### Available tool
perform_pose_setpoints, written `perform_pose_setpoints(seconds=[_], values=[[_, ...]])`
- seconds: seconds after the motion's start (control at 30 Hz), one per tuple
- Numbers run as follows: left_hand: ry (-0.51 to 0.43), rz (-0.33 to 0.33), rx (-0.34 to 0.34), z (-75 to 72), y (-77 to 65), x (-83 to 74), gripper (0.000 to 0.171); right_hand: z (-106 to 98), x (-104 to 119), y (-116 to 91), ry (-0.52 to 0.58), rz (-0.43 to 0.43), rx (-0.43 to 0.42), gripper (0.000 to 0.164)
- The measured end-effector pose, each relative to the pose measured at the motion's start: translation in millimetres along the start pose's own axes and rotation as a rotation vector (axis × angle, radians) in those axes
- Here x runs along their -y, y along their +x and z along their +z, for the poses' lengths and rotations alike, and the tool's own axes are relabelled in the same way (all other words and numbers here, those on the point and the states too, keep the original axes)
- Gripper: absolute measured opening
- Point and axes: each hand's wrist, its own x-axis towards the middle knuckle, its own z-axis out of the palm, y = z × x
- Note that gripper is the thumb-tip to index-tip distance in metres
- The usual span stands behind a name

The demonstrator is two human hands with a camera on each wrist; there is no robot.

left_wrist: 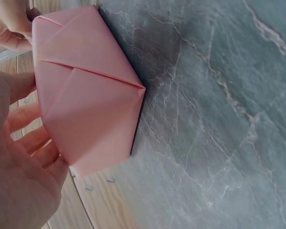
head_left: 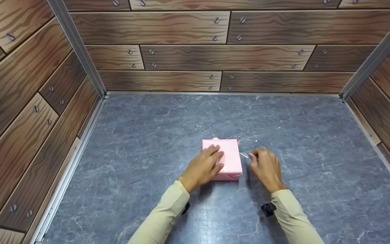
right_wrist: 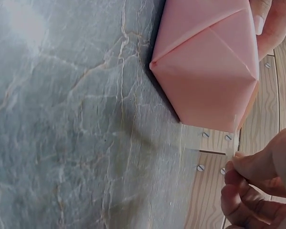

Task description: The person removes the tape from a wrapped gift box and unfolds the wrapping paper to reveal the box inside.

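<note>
A box wrapped in pink paper [head_left: 230, 156] sits on the floor-like grey surface, with folded paper flaps [left_wrist: 95, 105] on the side nearest the person. My left hand [head_left: 204, 166] rests on top of it, fingers spread over the left part. To the right of the box, my right hand [head_left: 266, 166] pinches the end of a clear strip of tape [head_left: 244, 155] between thumb and fingertip. The strip [right_wrist: 236, 140] runs from the fingers to the box's edge in the right wrist view. Whether it sticks to the paper there, I cannot tell.
A small pale thing [head_left: 216, 138] peeks out behind the box, mostly hidden. Tiny white specks [head_left: 256, 140] lie on the marbled grey surface [head_left: 147, 135]. Wood-patterned walls [head_left: 181, 57] with metal edging [head_left: 80, 47] enclose it at the back and both sides.
</note>
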Motion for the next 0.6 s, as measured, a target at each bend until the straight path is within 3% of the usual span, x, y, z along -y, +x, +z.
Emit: perform_pose_setpoints(seconds=[0.6], values=[[0.041, -0.003, 0.025, -1.0, 1.4, 0.4, 0.046, -4.9, -6.6, -0.9, -0.005, 0.021, 0.033, 0.009]])
